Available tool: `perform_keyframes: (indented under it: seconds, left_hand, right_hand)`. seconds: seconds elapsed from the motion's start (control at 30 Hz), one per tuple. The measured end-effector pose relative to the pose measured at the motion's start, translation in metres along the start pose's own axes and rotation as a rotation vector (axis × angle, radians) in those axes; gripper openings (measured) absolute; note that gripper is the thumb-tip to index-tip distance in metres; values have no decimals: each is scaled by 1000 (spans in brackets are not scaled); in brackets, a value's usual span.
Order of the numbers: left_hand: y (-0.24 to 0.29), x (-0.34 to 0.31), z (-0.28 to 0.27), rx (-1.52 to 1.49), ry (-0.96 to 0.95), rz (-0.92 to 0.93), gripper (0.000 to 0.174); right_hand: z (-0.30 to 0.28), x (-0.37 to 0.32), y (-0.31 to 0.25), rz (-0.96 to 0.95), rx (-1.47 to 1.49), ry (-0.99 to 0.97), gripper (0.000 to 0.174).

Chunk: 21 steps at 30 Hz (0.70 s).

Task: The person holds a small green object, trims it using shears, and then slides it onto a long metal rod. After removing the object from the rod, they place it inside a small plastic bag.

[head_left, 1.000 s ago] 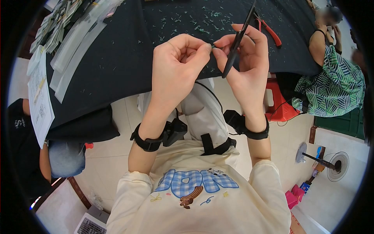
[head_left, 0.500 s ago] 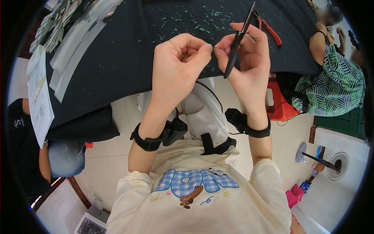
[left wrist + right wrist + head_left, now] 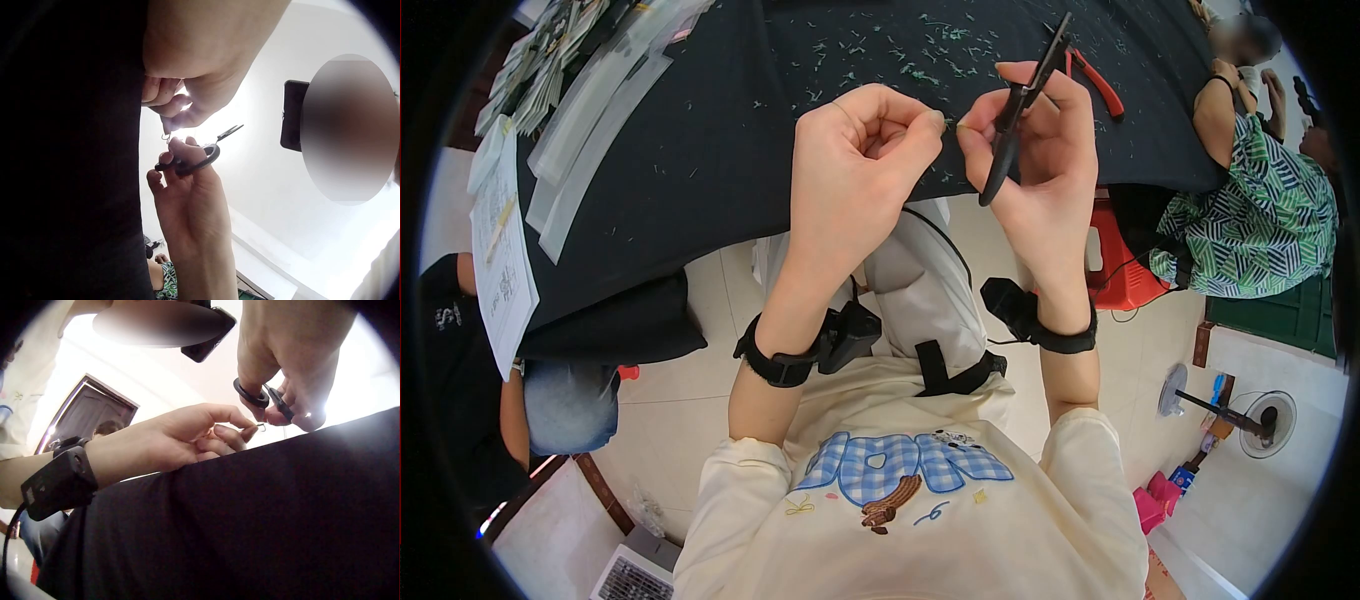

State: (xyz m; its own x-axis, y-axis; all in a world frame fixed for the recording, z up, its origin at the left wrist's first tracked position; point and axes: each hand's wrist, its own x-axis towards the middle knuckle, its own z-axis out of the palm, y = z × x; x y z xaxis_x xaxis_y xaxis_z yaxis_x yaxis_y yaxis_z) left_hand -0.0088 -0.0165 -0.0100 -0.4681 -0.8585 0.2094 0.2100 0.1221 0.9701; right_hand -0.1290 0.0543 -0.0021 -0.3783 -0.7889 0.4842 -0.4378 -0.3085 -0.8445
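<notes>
Above the table's near edge, the left hand (image 3: pixel 855 180) pinches a tiny thin piece between thumb and forefinger; the right wrist view shows it as a small curved bit (image 3: pixel 261 427) at the fingertips. The right hand (image 3: pixel 1040 165) is just to its right, a small gap between the two. Black scissors (image 3: pixel 1003 140) hang on the right hand's fingers, blades pointing up and away. In the left wrist view the scissors (image 3: pixel 203 164) loop round the fingers, and thumb and forefinger are close together. Whether they hold a thread is too small to tell.
Red-handled pliers (image 3: pixel 1098 82) lie beyond the right hand on the black cloth (image 3: pixel 730 130). Green scraps (image 3: pixel 920 75) are scattered beyond both hands. Plastic sleeves (image 3: pixel 590 150) and papers (image 3: pixel 505 250) lie at the left. People sit at both sides.
The right hand has moved slightly right, away from the left fingertips, and the scissors in it have tilted further right. The left hand has stayed nearly still.
</notes>
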Motion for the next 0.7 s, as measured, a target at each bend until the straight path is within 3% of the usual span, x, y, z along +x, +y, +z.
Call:
perform_keyframes:
  seconds: [0.7]
  left_hand:
    - [0,1,-1,8,-5,-7,9]
  right_hand:
    - [3,3,4,-18,5,-8,47]
